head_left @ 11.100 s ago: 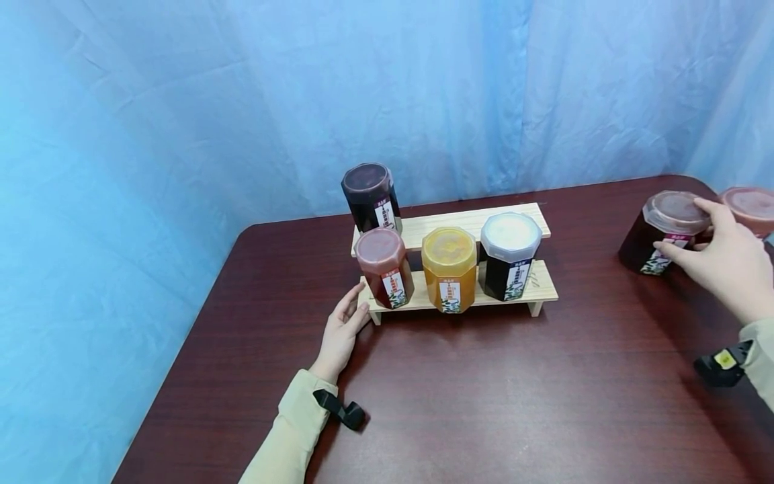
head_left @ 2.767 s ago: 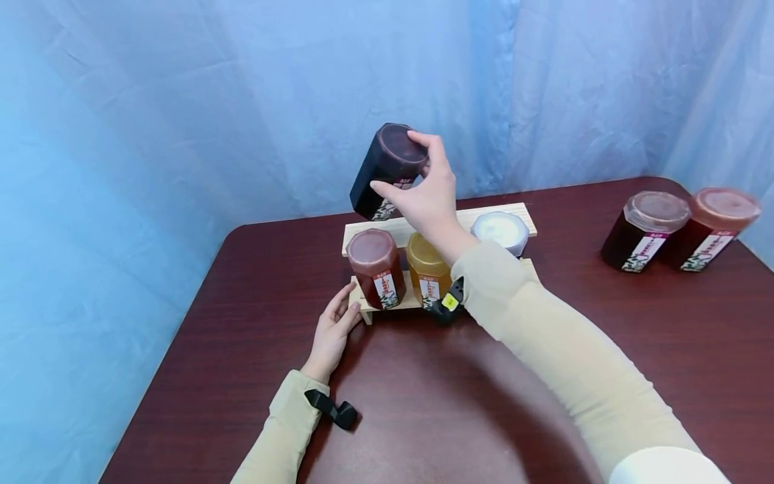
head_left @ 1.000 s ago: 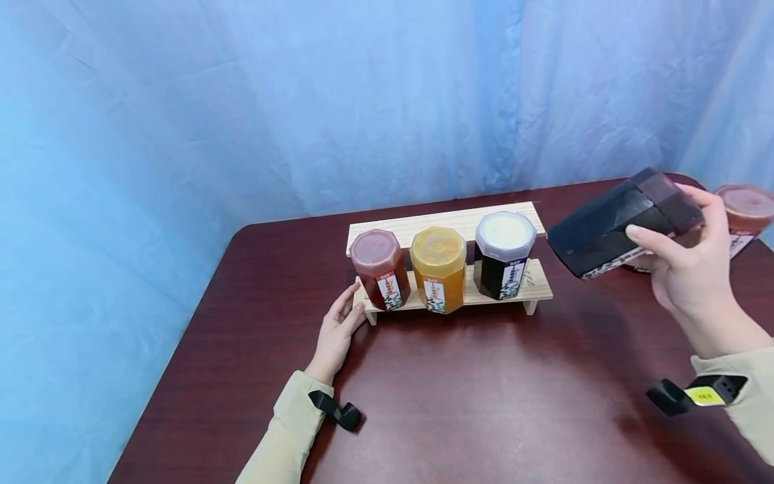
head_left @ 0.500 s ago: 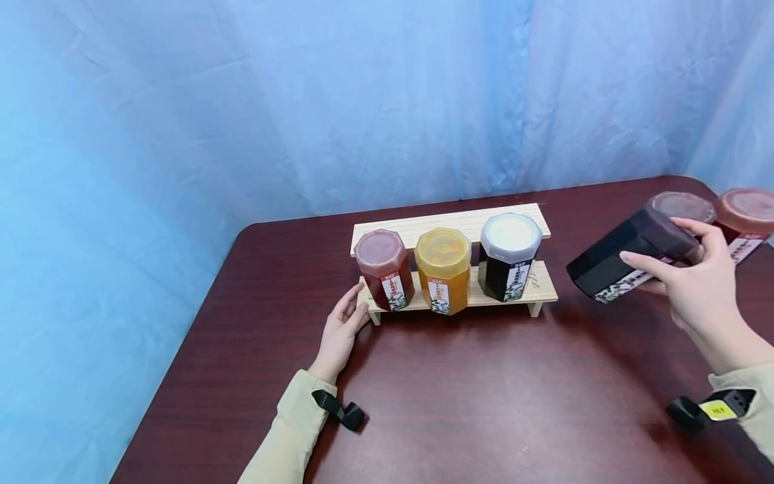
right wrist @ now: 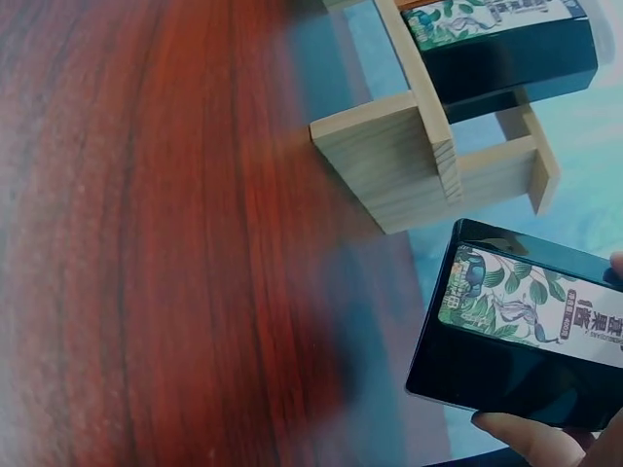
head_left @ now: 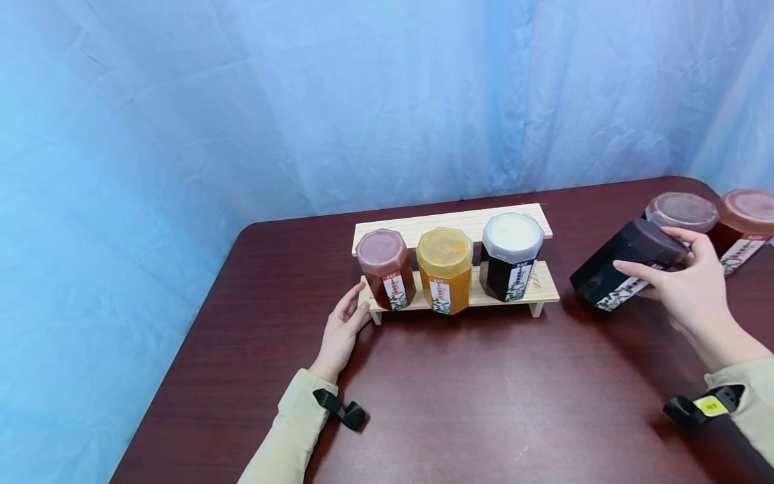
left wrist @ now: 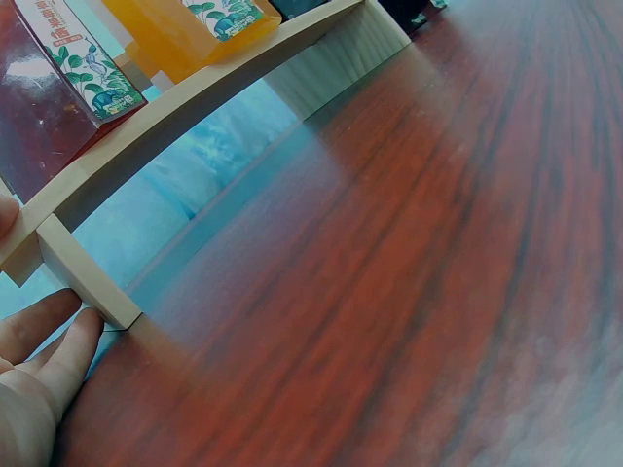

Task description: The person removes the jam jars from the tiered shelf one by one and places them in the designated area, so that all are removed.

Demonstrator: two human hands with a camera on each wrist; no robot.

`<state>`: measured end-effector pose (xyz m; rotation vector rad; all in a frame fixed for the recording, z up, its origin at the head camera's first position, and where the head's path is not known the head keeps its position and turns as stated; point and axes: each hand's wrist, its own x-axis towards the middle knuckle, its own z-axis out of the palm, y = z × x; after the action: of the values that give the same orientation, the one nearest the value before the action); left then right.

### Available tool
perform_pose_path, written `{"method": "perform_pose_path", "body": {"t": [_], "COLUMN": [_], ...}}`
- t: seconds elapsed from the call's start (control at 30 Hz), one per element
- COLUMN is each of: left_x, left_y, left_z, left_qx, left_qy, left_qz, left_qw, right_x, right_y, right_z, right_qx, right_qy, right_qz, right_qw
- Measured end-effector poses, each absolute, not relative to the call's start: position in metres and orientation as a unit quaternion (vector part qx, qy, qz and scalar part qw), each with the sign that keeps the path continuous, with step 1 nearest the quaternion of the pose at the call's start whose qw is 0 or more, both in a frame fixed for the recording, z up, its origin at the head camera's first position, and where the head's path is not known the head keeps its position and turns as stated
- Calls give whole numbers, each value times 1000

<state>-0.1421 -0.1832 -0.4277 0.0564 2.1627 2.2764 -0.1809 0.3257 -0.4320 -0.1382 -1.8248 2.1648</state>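
Note:
At the right, my right hand (head_left: pixel 692 279) holds a dark octagonal jar (head_left: pixel 625 262) near its lid, thumb on the label side. The jar leans, its base to the left and close over the tabletop; in the right wrist view the jar (right wrist: pixel 516 326) shows its leafy label. My left hand (head_left: pixel 338 333) grips the left end of a two-tier wooden rack (head_left: pixel 450 223), its fingers (left wrist: pixel 73 350) against the rack's leg. Along the lower tier stand a reddish jar (head_left: pixel 383 269), a yellow jar (head_left: pixel 444 269) and a dark jar with a whitish lid (head_left: pixel 512 259).
Behind the held jar stand a dark jar with a clear lid (head_left: pixel 682 210) and a reddish-brown jar (head_left: pixel 750 222). The table (head_left: pixel 459 396) is dark red wood. A light blue curtain (head_left: pixel 387 101) hangs along its back and left sides.
The dark jar from the rack's upper left is now in my right hand at the right. In the last second it has come lower. My left hand stays at the rack's end.

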Motion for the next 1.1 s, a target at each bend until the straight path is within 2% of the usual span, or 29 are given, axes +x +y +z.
{"method": "perform_pose_path", "body": {"t": [0.2, 0.53, 0.87, 1.1], "left_x": [-142, -142, -142, -142], "left_y": [-182, -183, -185, -185], "left_z": [-427, -428, -428, -428], "left_qx": [16, 18, 19, 22], "left_qy": [684, 684, 697, 700], "left_qz": [729, 729, 716, 714], "left_qw": [1, 2, -2, 1], "right_x": [-183, -183, -151, -145], "right_y": [325, 327, 283, 275], "right_z": [-435, -432, -371, -363], "right_qx": [-63, -115, -69, -50], "right_qy": [-671, -806, -888, -898], "right_qz": [724, 563, 441, 422], "right_qw": [147, 142, 112, 112]}}
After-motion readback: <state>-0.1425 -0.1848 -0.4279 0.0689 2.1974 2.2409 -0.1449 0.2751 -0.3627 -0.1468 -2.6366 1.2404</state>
